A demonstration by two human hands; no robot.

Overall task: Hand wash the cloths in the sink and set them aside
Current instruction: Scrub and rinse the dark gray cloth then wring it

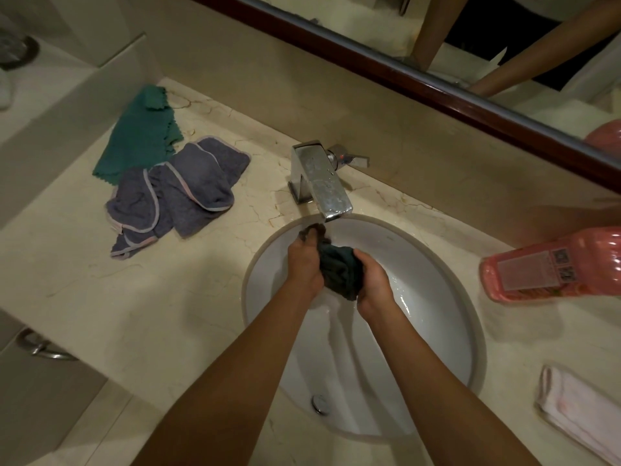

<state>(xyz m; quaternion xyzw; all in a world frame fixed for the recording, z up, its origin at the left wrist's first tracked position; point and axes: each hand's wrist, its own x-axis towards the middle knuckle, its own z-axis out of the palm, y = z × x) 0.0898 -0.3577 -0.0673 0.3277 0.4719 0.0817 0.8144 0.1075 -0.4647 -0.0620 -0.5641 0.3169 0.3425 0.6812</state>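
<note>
A dark, wet, bunched-up cloth (339, 272) is held over the white oval sink (447, 297), just under the chrome faucet (324, 183). My left hand (304, 264) grips its left side, fingers curled up toward the spout. My right hand (374, 280) grips its right side. Water wets the basin below. On the counter to the left lie a crumpled purple-grey cloth (178, 193) with pale edging and a flat green cloth (142, 132) behind it. A folded white cloth (581, 415) lies on the counter at the right.
A pink detergent bottle (551, 267) lies on its side right of the sink. The marble counter (84, 280) runs to a wall at left. A mirror with a dark red frame (437, 85) runs along the back. The drain (321, 403) sits at the basin's near end.
</note>
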